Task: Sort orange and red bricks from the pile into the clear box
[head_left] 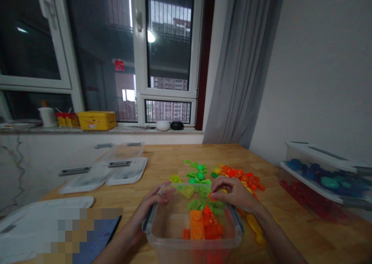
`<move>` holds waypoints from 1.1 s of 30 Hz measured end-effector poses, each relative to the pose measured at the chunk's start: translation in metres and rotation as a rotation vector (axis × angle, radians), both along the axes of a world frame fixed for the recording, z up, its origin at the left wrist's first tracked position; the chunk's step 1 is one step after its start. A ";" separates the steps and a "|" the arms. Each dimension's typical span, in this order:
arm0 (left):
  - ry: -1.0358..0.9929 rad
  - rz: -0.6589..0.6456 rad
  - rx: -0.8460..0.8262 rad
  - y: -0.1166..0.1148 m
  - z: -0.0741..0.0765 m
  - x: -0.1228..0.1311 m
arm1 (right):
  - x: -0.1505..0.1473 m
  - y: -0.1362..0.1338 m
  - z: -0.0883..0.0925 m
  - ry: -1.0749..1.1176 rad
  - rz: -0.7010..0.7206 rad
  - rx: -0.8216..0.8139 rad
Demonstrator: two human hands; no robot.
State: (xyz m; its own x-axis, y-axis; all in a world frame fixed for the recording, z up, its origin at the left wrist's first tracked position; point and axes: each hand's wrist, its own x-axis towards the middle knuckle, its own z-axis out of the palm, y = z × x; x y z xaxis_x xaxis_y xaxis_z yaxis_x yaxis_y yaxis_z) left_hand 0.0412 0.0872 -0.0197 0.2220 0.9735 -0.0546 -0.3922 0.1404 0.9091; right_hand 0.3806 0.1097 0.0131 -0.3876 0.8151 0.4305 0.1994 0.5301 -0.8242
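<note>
At left on desk (167,155): container lids (128,175). Left hand (157,198) against far-left corner of clear plastic bin (170,242); grip cannot be told. Bin stands centre front, orange toy bricks (197,223) inside. Right hand (234,192) pinches small orange piece (212,196) at far rim. Beyond, right: loose orange pieces (253,182). Far right: stacked storage bins (314,186). Step in hand, as judged: loading orange pieces into bin. Next move calls for lowering piece onto bricks, then release.

Left hand (155,198) holding clear bin (171,242), right hand (235,193) pinching orange piece (211,196)
</note>
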 end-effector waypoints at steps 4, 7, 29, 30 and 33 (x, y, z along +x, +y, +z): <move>-0.003 0.003 -0.005 0.001 0.000 0.001 | 0.014 0.009 0.001 0.060 -0.088 0.031; -0.016 -0.003 -0.029 -0.001 0.006 0.004 | 0.053 0.036 -0.005 0.167 -0.459 0.004; 0.018 -0.015 -0.001 -0.001 0.006 0.001 | 0.195 0.092 -0.124 -0.308 -1.077 -0.195; 0.016 -0.019 0.004 0.000 0.005 0.000 | 0.195 0.092 -0.123 -0.315 -1.073 -0.199; 0.009 -0.016 0.009 0.001 0.003 0.000 | 0.194 0.090 -0.120 -0.325 -1.073 -0.209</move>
